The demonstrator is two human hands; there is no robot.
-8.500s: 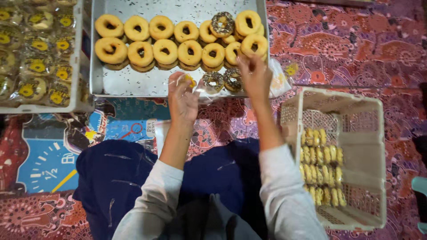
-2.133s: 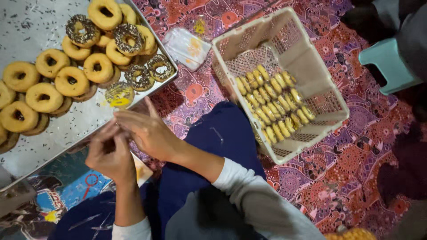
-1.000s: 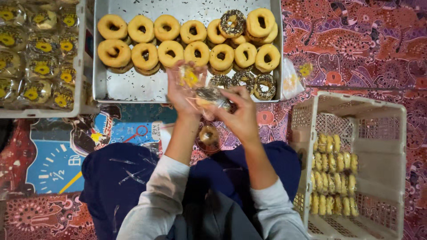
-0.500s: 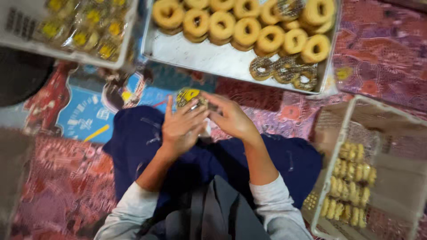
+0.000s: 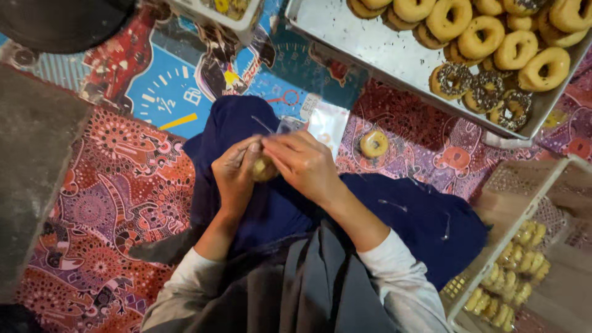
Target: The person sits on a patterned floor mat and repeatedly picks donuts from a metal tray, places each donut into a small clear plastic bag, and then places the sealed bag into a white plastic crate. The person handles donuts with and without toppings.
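Left hand (image 5: 234,176): gripped a small yellow-topped doughnut in clear wrap (image 5: 264,168).
Right hand (image 5: 302,165): closed over the same doughnut.
Nearby: silver metal tray (image 5: 370,46).

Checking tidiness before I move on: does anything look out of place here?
One plain doughnut lies alone in clear wrap on the patterned mat, apart from the metal tray and the white basket. Nothing looks spilled or damaged.
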